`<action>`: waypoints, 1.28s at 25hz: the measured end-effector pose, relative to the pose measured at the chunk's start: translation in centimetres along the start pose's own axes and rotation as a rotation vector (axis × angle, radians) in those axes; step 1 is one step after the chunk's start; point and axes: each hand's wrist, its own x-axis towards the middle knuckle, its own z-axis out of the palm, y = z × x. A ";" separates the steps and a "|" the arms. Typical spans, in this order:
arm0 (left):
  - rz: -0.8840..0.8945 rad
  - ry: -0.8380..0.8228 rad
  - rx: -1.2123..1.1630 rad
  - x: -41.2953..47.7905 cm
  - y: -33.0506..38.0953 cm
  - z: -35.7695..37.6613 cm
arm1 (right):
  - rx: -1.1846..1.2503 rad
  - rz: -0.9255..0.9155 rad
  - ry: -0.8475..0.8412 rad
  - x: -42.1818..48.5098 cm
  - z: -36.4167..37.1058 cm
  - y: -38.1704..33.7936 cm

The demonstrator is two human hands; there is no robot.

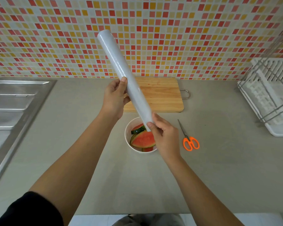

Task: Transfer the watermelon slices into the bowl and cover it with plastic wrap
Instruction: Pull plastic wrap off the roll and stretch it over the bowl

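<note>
You had both hands on the plastic wrap roll [123,74], left hand [113,99] mid-roll, right hand [163,136] pinching its near end, probably hunting the film edge; watermelon slices [143,138] already sat in the bowl [127,136] below.

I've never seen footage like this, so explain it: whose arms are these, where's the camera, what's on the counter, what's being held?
No machine here: these are a person's bare arms, filmed by one wide-angle camera worn on their head, looking forward and down. Both hands hold a roll of plastic wrap above the counter: the left hand grips its middle, the right hand its near end. On the counter sit a white bowl of watermelon slices, a wooden cutting board and orange-handled scissors. A sink lies left, a dish rack right.
</note>
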 end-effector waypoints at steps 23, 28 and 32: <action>-0.192 -0.394 0.216 -3.4 -2.1 -1.3 | 0.429 0.165 0.123 13.1 -0.7 -4.9; -0.120 -0.344 0.410 -3.1 -2.2 -1.5 | 0.448 0.202 0.208 13.3 -0.5 -5.1; -0.024 -0.275 0.472 -3.2 -2.4 -1.5 | 0.385 0.213 0.186 13.7 -0.5 -5.4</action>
